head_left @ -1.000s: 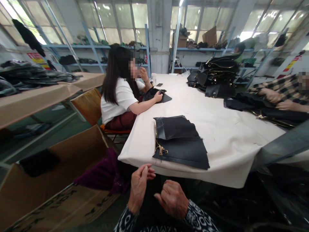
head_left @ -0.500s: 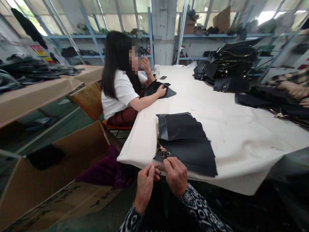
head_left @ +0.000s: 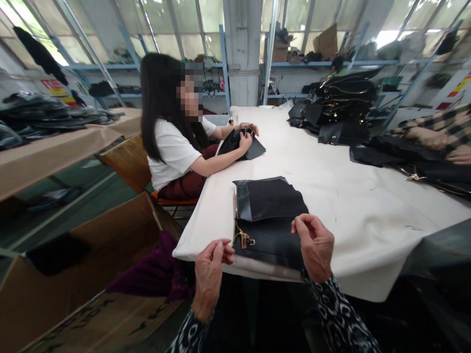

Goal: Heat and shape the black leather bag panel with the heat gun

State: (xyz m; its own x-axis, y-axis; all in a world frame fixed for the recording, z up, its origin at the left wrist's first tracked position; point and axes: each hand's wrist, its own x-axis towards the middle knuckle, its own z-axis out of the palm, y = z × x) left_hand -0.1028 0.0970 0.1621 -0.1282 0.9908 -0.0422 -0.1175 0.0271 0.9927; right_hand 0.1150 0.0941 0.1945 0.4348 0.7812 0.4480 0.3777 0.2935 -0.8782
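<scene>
Both hands at the near desk edge, working the black leather stack.

Left hand sits at the near edge just left of the stack, thumb and forefinger pinched together; whether they grip anything I cannot tell. The stack lies flat at the near edge of the desk, gold zipper pull at its near left corner, close to the left fingers. Right hand rests on the stack's near right part, fingers curled and pinching the top panel's edge. To do this well, I judge: lift only the top piece, keep the others square, mind the zipper hardware snagging. Further off, a co-worker handles another black piece at the left edge.
</scene>
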